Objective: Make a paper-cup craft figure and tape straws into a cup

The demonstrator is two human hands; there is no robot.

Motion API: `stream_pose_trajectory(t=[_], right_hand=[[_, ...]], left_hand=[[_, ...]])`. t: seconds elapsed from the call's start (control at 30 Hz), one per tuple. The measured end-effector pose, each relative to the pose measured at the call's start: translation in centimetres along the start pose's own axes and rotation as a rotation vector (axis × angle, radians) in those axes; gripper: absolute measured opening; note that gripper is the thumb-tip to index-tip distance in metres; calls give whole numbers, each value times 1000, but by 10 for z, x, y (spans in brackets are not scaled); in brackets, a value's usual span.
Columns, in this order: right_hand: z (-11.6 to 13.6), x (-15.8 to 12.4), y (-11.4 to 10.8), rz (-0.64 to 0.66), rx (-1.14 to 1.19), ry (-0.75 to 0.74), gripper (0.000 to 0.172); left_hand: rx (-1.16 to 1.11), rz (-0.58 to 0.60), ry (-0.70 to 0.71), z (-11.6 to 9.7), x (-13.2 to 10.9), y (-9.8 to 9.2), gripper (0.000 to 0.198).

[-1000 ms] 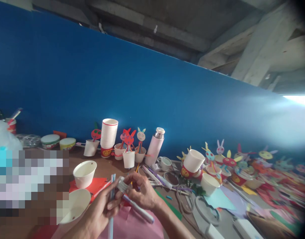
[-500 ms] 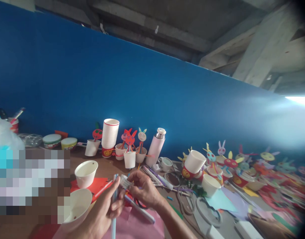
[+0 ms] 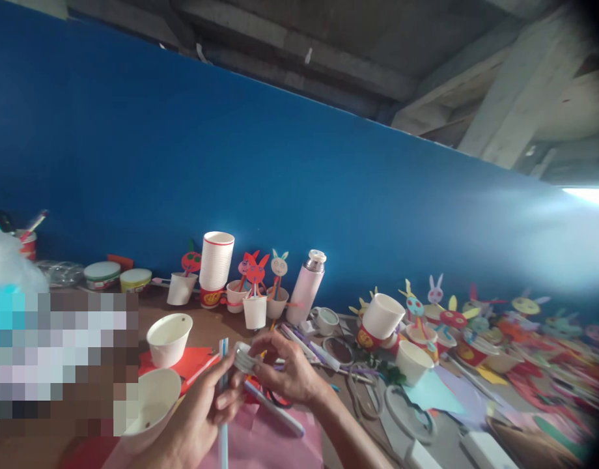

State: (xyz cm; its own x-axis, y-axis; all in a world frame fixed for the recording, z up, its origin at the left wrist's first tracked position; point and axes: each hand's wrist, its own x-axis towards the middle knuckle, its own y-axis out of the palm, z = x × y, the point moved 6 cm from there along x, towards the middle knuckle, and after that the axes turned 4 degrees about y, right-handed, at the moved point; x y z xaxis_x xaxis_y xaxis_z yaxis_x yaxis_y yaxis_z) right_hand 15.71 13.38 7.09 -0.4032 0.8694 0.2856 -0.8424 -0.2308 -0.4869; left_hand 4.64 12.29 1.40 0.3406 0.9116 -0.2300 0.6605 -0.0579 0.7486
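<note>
My left hand (image 3: 202, 407) is closed around an upright bundle of thin blue-and-white straws (image 3: 224, 446), whose tops stick up past the thumb. A small roll of clear tape (image 3: 243, 357) is pinched between the thumb and fingers of my right hand (image 3: 292, 371), right beside the straws and close to the left fingertips. Whether a strip of tape touches the straws I cannot make out. Below the hands, a capped marker pen (image 3: 280, 413) lies on pink paper (image 3: 265, 446). Part of a red thing and dark scissor-like loops show behind the right fingers.
White paper cups (image 3: 168, 342) stand at left by red paper (image 3: 199, 361). A tall cup stack (image 3: 217, 264), rabbit-faced cups (image 3: 255, 311) and a pink thermos (image 3: 305, 290) line the blue wall. At right are more decorated cups (image 3: 419, 335), grey tape rings (image 3: 411, 417) and coloured paper (image 3: 433, 391).
The tape roll has turned slightly in my right fingers, and the right hand has shifted a little. My left hand keeps its hold on the straws.
</note>
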Motion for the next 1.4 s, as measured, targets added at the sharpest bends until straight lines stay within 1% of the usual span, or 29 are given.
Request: stream_pose_trajectory(t=[0.07, 0.23, 0.3, 0.37, 0.5, 0.57, 0.63, 0.77, 0.83, 0.97, 1.07, 1.13, 1.27, 1.33, 1.4], right_hand=[[-2, 0, -2, -5, -14, -17, 21], [-13, -2, 2, 16, 56, 29, 24], [-14, -2, 3, 21, 74, 42, 27], [-14, -2, 4, 14, 88, 51, 26], [-11, -1, 6, -38, 81, 52, 15], [-9, -1, 6, -53, 72, 41, 13], [-8, 0, 6, -42, 74, 31, 16], [-8, -1, 4, -10, 83, 31, 28], [-10, -1, 4, -16, 78, 42, 28], [-16, 0, 6, -28, 72, 92, 25], [-19, 1, 9, -35, 81, 109, 27], [-21, 1, 11, -32, 107, 127, 30], [-22, 0, 10, -32, 116, 163, 23], [-20, 0, 8, -27, 89, 155, 22], [-16, 0, 7, -14, 75, 131, 24]], left_hand=[[-4, 8, -6, 0, 0, 0, 37], [-20, 26, -12, 0, 0, 1, 37], [-28, 43, -18, 0, 0, 1, 37], [-35, 56, -22, 1, 1, 1, 36], [-68, 8, 9, 2, 1, -3, 29], [-79, -10, 15, 1, 1, -4, 28], [-71, -6, 9, 1, 1, -4, 27], [-42, 32, 13, 0, 2, -3, 29], [-24, 16, 31, -1, 1, -2, 29], [62, -60, 93, -3, -3, 0, 31], [127, -97, 136, -6, -6, 1, 34], [125, -114, 147, -8, -6, -1, 35], [79, -99, 125, -7, -4, -3, 32], [61, -88, 106, -6, -4, -3, 32], [50, -84, 91, -6, -3, -3, 31]])
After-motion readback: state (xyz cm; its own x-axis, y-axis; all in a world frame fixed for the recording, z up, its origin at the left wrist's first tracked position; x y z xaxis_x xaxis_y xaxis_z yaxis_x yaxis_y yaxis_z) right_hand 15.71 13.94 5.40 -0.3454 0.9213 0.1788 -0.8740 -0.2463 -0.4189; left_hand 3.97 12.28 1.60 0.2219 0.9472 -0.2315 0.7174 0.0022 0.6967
